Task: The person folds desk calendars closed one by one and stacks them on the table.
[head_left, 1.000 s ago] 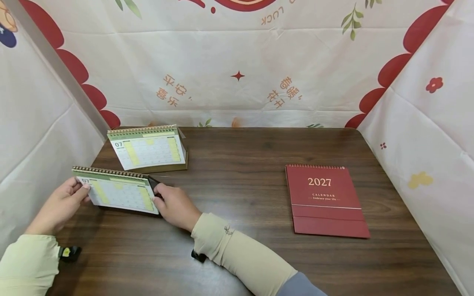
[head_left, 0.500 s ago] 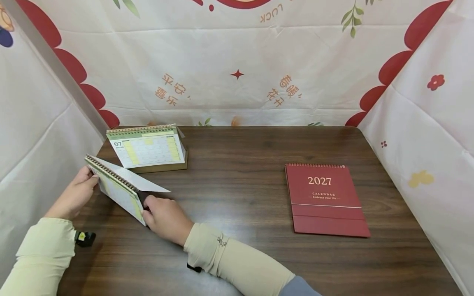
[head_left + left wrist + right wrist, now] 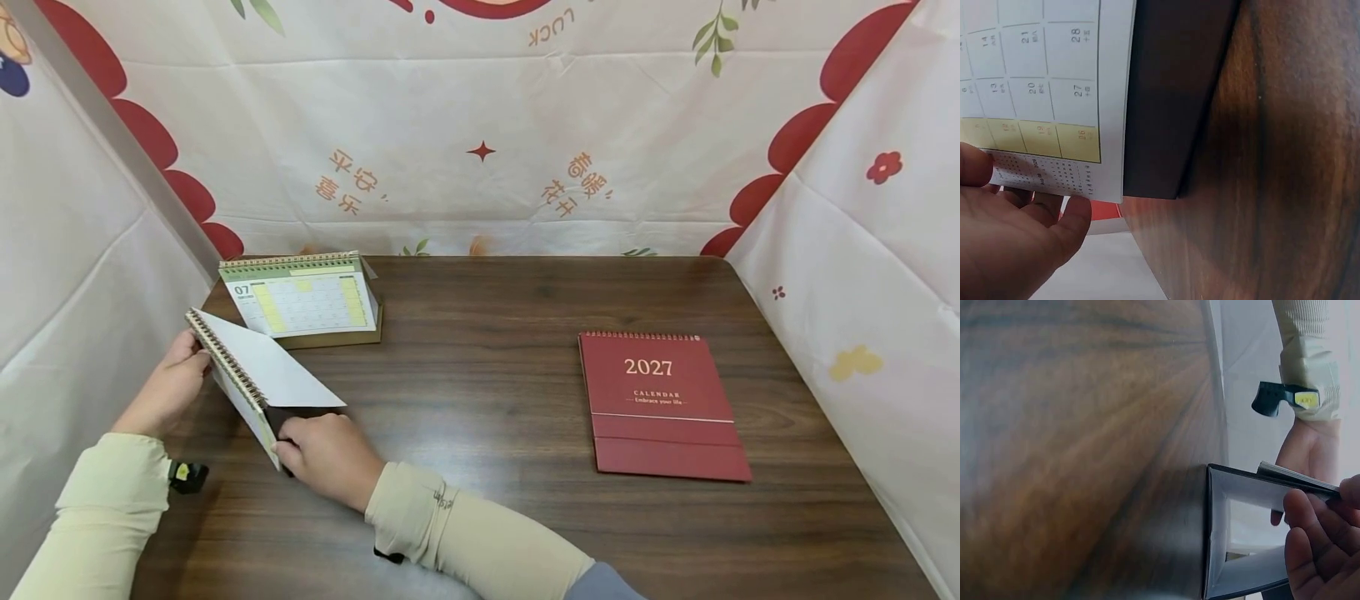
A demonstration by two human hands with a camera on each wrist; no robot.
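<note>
the left hand [image 3: 171, 383] has its grip on one end of a spiral-bound desk calendar [image 3: 262, 367], pinching the edge with thumb on the printed page and fingers behind. the right hand [image 3: 333, 458] pinches the other end, thumb to the front and fingers on the inner side of the dark stand. the calendar is on the left part of the brown wood-grain counter [image 3: 495, 400], turned at an angle, binding uppermost, with a white sheet fanned out behind. whether its base bears fully on the counter i cannot tell.

just beyond it stands a second calendar [image 3: 303, 300], tent-like, green across the top and showing "07". the held one overlaps its lower left corner in the head view, so whether the two touch is unclear; this is the nearest thing in the way on the far side. on the left, a pale printed cloth [image 3: 67, 275] hangs near the left hand and limits the room there. a red calendar [image 3: 663, 408] marked "2027" is well apart on the right, with bare wood between. more patterned cloth [image 3: 480, 100] closes off the far edge.
</note>
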